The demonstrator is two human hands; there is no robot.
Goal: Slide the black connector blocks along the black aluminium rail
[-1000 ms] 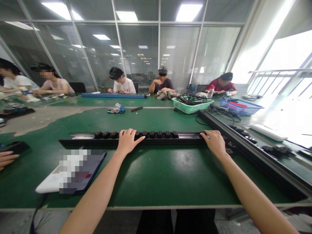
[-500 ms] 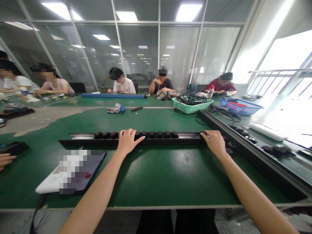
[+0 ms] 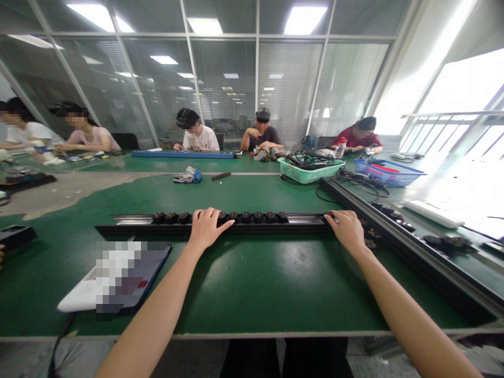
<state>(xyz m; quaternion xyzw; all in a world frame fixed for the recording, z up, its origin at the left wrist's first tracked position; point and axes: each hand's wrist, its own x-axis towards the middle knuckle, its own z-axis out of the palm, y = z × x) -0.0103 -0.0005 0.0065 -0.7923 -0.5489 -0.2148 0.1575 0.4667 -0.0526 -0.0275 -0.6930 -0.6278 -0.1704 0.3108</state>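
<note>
A long black rail with a shiny metal channel lies crosswise on the green table in front of me. Several round black knob-like parts stand in a row along it. My left hand grips the rail left of its middle, fingers bent over the far side and thumb stretched along the near side; it covers part of the row. At the rail's right end my right hand is closed round it, thumb in front, fingertips partly hidden.
A second long rail runs slantwise on the right, with dark parts beyond it. A phone and a white device lie at left front. Behind are a green basket, a blue basket and a glove. Several people sit opposite.
Both my hands and the rail look unmoved. At the left edge, another person's hand and a black tray have shifted left, the hand mostly out of view.
</note>
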